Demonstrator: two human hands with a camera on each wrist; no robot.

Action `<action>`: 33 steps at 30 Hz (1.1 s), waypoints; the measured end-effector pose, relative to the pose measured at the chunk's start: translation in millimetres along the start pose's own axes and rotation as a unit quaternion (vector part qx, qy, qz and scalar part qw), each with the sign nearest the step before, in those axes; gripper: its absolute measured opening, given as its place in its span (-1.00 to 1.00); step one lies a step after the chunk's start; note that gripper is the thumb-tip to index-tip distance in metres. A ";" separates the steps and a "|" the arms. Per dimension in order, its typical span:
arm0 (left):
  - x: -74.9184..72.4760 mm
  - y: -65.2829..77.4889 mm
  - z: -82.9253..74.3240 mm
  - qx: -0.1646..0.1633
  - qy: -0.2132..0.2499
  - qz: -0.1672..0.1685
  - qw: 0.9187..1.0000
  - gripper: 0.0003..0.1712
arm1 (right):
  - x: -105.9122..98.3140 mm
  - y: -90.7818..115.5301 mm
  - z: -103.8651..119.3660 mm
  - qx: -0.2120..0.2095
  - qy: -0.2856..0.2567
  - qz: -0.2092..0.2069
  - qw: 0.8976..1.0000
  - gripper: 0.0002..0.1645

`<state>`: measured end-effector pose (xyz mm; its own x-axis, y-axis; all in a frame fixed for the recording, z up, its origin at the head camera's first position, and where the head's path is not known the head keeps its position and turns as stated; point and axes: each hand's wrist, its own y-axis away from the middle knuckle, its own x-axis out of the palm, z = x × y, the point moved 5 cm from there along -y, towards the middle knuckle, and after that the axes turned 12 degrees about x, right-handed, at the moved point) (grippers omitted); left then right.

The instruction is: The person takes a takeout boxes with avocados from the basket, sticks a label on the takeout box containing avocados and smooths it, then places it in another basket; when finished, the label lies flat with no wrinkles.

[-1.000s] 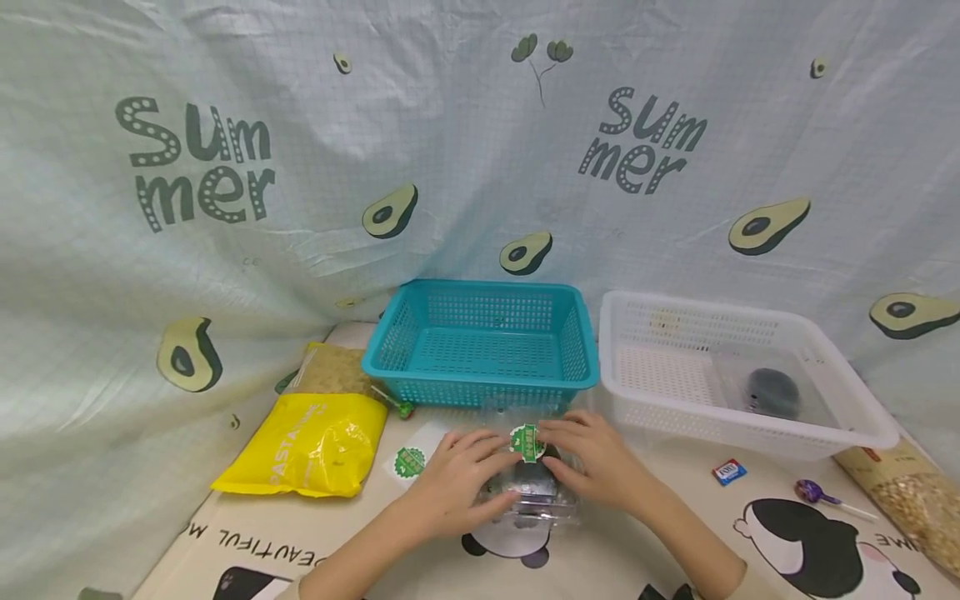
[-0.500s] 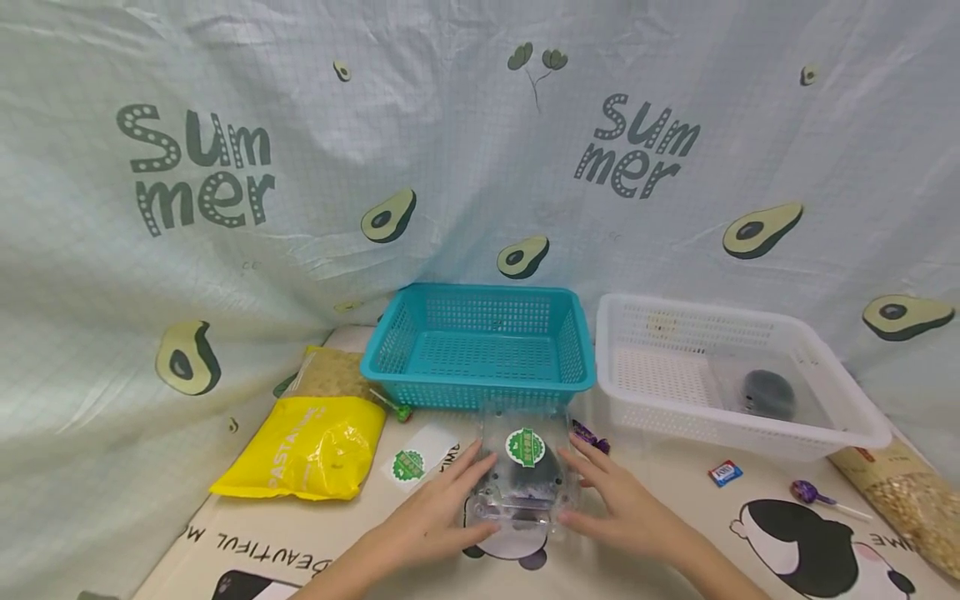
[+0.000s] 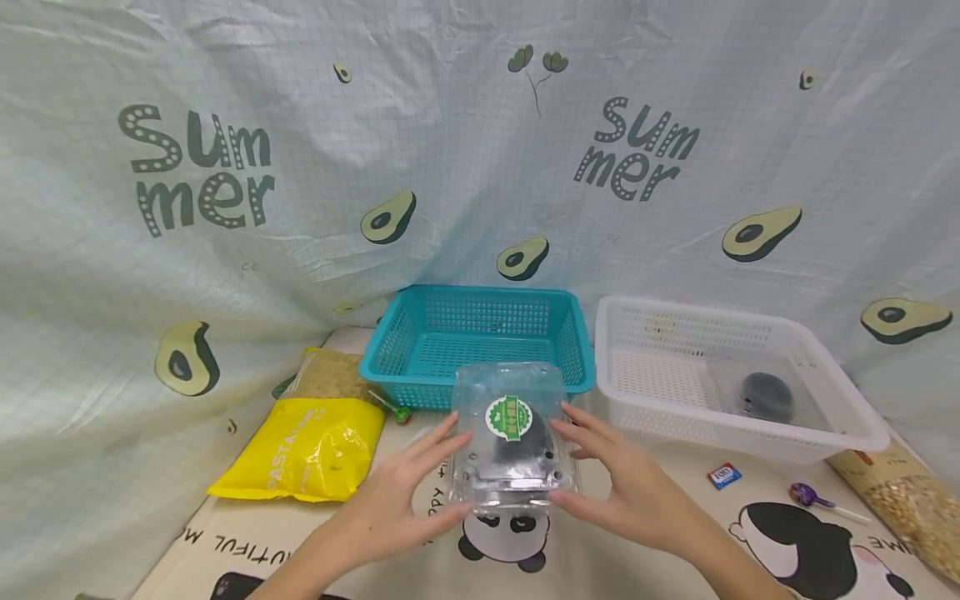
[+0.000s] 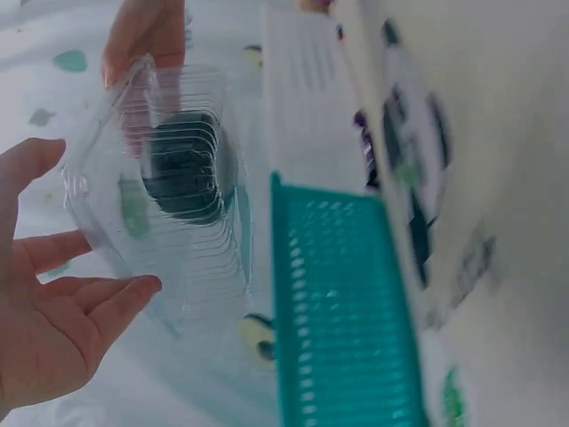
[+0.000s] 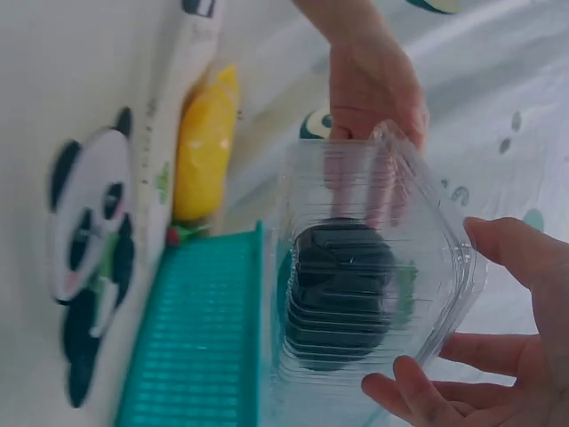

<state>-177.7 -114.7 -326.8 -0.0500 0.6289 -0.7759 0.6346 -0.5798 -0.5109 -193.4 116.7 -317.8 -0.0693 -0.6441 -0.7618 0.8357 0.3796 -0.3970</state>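
A clear plastic clamshell box point(image 3: 468, 392) with a dark rounded object point(image 3: 522, 440) inside is raised above the table, tilted, in front of the teal basket. A round green-and-white sticker point(image 3: 508, 418) sits on its lid. My left hand point(image 3: 401, 496) grips the box's left side between thumb and fingers. On the opposite side my right hand point(image 3: 630, 483) holds the edge the same way. Both wrist views show the box's ribbed underside, with the left hand point(image 4: 62, 302) and right hand point(image 5: 516, 329) at its rim.
Behind the box stands the teal basket point(image 3: 382, 362); a white basket point(image 3: 652, 408) to its right holds another clear box point(image 3: 765, 396). Left lie a yellow pasta bag point(image 3: 307, 450) and a green lollipop point(image 3: 402, 413). Right are a small candy point(image 3: 723, 476), purple lollipop point(image 3: 804, 494) and grain bag point(image 3: 911, 500).
My hands first lay over the lid and sticker, then slid to the box's two sides. The box has since risen off the table, tilting, and now overlaps the teal basket's front.
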 end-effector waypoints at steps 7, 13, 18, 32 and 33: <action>-45.0 -31.4 15.7 0.001 -0.036 -0.046 0.998 -0.37 | -4.0 -50.0 17.3 -0.043 0.005 -0.045 0.998 -0.19; -55.4 -64.5 70.8 -0.019 0.026 -0.070 0.997 -0.48 | 10.9 -110.2 0.0 0.000 -0.015 -0.022 1.000 -0.20; -50.3 -79.9 112.3 -0.060 0.030 -0.064 0.996 -0.50 | 42.5 -151.1 -22.1 0.055 -0.030 0.032 0.998 -0.21; -19.2 -78.5 188.0 -0.209 -0.046 0.074 0.974 -0.49 | 131.5 -195.9 -50.0 0.119 0.004 0.216 0.969 -0.27; -15.2 -78.9 189.5 -0.207 -0.060 0.097 0.972 -0.48 | 135.3 -196.0 -51.1 0.124 0.018 0.237 0.963 -0.27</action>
<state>-373.1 -176.7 -344.8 0.0279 0.4481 -0.8936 0.8959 -0.4077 -0.1764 -394.4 -10.9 -369.2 0.3372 -0.4127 -0.8461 0.8820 0.4527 0.1307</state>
